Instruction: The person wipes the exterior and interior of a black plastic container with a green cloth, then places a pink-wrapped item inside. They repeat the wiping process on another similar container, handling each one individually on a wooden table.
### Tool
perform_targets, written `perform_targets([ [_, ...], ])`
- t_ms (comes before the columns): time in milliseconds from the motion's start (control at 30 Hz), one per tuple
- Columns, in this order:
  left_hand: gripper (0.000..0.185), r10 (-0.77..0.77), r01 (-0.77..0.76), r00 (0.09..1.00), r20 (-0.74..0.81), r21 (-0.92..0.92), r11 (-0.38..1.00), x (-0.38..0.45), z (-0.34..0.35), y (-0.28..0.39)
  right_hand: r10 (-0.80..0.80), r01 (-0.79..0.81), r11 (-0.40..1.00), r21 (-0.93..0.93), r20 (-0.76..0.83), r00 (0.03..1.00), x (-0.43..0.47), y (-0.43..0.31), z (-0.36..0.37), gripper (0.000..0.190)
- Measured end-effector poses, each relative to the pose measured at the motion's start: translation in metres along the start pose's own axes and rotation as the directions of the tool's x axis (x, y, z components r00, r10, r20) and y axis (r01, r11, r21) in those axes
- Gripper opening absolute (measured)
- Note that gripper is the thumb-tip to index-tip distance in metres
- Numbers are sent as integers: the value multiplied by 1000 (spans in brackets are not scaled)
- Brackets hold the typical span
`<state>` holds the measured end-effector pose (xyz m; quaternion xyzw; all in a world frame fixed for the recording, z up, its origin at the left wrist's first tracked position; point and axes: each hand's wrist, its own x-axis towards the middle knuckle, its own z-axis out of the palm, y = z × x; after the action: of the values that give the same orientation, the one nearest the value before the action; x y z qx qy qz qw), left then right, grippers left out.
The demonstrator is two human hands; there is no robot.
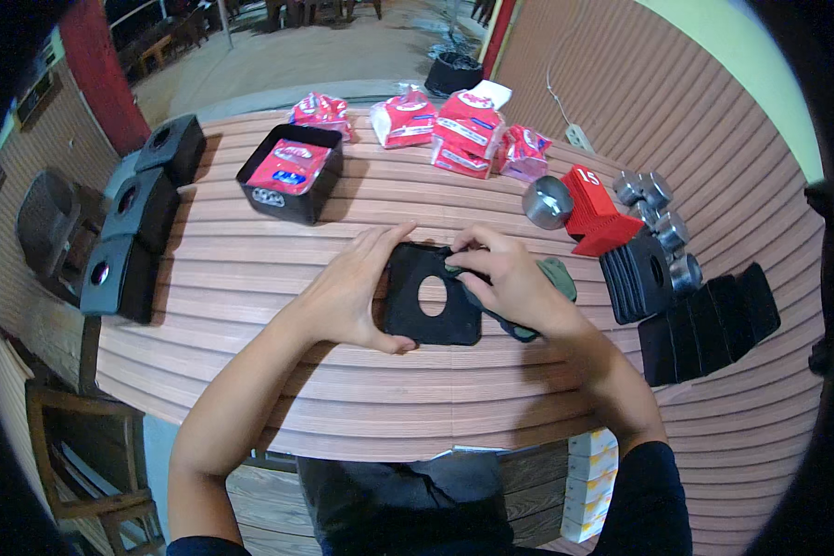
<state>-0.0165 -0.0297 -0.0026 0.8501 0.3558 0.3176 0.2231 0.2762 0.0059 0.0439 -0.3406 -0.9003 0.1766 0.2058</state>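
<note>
A black square lid (406, 306) with an oval hole lies flat on the wood-patterned table, in front of me. My left hand (354, 292) spans its left side, thumb at the near corner and fingers by the far corner. Bunched in my right hand (504, 274) is a dark green cloth (557, 278), pressed on the lid's upper right part. Beyond them an open black box (306, 201) contains a red and white tissue pack. Several closed black boxes (135, 208) with round openings line the table's left side.
Red and white tissue packs (469, 125) lie along the far edge. At right are a steel bowl (548, 203), red number signs (591, 208), small steel containers (671, 229), stacked black lids (632, 278) and a row of black pieces (709, 326). A power strip (579, 137) rests by the wall.
</note>
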Motion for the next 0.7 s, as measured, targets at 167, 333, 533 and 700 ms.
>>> perform_targets([
  [167,144,18,-18,998,-55,2,1000,4,5,-8,-108,106,894,-436,20,994,-7,-1,17,29],
  [333,128,-7,10,999,-31,102,995,4,6,-9,16,92,932,-349,296,955,-17,-29,0,26],
  [533,131,62,-56,997,-47,127,990,8,7,-11,-264,241,965,107,400,878,-14,-35,-2,30],
  [700,135,73,-72,997,-11,100,992,9,7,-13,-222,143,938,316,232,947,-4,-34,29,30],
])
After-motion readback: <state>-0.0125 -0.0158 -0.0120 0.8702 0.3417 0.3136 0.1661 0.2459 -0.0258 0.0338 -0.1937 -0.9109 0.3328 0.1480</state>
